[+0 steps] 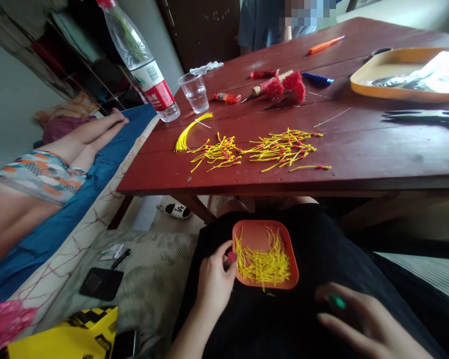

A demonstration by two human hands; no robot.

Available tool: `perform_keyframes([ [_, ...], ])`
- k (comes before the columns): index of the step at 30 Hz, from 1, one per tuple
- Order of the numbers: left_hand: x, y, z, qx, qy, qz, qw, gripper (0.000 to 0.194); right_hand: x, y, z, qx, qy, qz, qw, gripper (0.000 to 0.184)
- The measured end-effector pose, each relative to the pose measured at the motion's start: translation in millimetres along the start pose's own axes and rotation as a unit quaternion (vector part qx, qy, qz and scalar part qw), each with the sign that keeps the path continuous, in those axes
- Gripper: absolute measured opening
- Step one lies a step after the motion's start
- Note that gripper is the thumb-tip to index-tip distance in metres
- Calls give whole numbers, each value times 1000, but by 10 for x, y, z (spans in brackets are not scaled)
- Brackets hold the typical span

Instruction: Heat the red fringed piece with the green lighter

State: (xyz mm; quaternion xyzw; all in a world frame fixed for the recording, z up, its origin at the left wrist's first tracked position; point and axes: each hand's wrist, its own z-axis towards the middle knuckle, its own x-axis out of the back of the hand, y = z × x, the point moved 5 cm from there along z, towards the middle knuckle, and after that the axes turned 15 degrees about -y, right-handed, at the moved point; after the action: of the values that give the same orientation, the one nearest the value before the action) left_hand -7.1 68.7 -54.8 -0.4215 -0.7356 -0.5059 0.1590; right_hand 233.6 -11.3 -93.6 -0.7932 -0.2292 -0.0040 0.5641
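Observation:
An orange square tray (264, 232) full of thin yellow strands (264, 264) rests on my black-clad lap. My left hand (214, 281) sits at the tray's left edge, fingers pinched on a small red bead-like piece (231, 257). My right hand (362, 319) lies lower right on my lap, fingers curled around a small green object (336, 301). On the red wooden table (377, 154) above lie scattered yellow strands with red tips (280, 147) and a tied bundle of plain yellow strands (189, 132).
A plastic water bottle (142, 65) and clear cup (194, 92) stand at the table's left corner. Red tufted brushes (284, 87), pens, scissors (422, 115) and a yellow tray (396, 87) lie farther back. Another person lies on blue bedding (71, 199) at left; someone sits behind the table.

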Motion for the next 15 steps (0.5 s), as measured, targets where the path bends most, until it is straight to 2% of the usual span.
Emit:
perform_keyframes([
  [1,71,-5,-9,-5,12,-8,1000,39,-152,-123,77,34,-76,-121,989,15],
  [2,135,-11,-18,-12,25,-16,999,38,-276,-210,153,51,-101,-239,964,13],
  [3,188,-18,-28,-18,38,-23,999,38,-401,-273,235,66,-112,-335,933,19],
  [4,231,-28,-39,-23,50,-29,998,38,-512,-305,323,74,-119,-358,923,21],
  [7,303,-56,-73,-23,70,-33,997,38,-782,-302,538,74,-130,-391,908,27],
  [9,321,-61,-103,-22,75,-38,996,38,-863,-289,575,72,-136,-397,905,31],
  [11,305,-53,-130,-21,69,-45,996,38,-834,-307,503,71,-140,-390,907,32],
  [13,233,-38,-143,-19,53,-50,997,38,-718,-362,351,79,-157,-355,918,32],
  [14,174,-28,-141,-18,41,-52,998,38,-638,-401,264,85,-166,-325,927,33],
  [15,98,-19,-133,-18,25,-54,998,38,-565,-448,177,101,-193,-240,946,30],
])
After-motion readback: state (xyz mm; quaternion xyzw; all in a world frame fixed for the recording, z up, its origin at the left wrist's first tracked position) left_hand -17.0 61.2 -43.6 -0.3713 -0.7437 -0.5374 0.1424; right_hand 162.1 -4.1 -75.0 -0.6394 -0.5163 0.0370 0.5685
